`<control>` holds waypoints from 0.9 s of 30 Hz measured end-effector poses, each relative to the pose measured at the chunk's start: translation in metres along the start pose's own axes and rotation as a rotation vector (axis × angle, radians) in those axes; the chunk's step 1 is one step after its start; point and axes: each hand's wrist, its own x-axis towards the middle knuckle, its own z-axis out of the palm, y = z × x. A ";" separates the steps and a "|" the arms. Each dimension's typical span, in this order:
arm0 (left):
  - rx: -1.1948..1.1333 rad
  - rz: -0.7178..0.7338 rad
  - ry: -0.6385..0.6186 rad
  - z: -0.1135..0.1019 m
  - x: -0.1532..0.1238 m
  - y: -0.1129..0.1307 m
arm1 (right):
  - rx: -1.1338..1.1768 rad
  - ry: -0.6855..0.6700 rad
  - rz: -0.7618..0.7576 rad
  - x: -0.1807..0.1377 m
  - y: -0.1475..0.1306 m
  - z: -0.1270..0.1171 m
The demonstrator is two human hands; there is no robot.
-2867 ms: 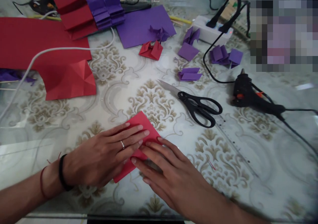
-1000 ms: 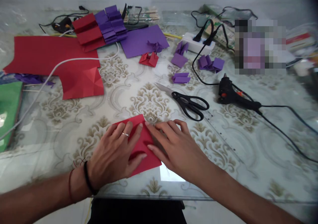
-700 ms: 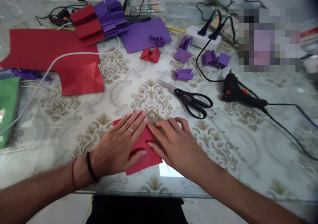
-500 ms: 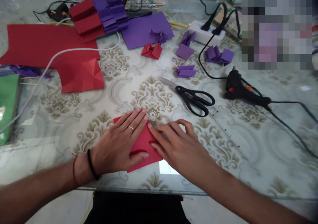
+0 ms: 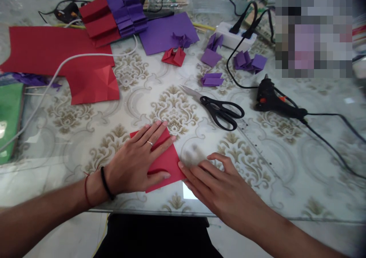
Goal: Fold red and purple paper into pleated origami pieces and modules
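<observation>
A red sheet of paper (image 5: 167, 160) lies flat near the table's front edge, partly covered by my hands. My left hand (image 5: 138, 155) rests palm down across its left part, fingers stretched out and thumb apart. At the sheet's right edge, the index fingertip of my right hand (image 5: 217, 181) touches the paper near its lower right corner. The other fingers of that hand are loosely bent and apart, with nothing held. Beyond the hands lie black-handled scissors (image 5: 219, 107), blades pointing to the upper left.
A black glue gun (image 5: 277, 99) with its cable lies at right, near a white power strip (image 5: 236, 38). Folded purple paper pieces (image 5: 212, 79) and a red one (image 5: 173, 56) sit behind the scissors. Larger red paper (image 5: 57, 48) and a white cable (image 5: 85, 55) occupy the left.
My right hand has slid down along the red sheet's right edge toward its lower corner, uncovering more of it. My left hand stays pressed on the paper.
</observation>
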 end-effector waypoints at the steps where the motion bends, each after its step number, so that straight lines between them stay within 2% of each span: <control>1: -0.001 -0.001 0.003 0.000 0.000 0.000 | 0.001 0.008 -0.001 -0.002 -0.001 -0.001; 7: -0.006 0.007 0.009 0.000 -0.001 0.000 | 0.013 0.028 0.020 0.000 -0.007 -0.005; 15: -0.001 0.017 -0.004 0.001 -0.001 -0.001 | 0.146 0.038 -0.009 -0.006 -0.011 0.013; 27: 0.030 0.018 0.004 0.002 -0.001 -0.001 | 0.186 0.078 0.031 -0.002 -0.014 0.013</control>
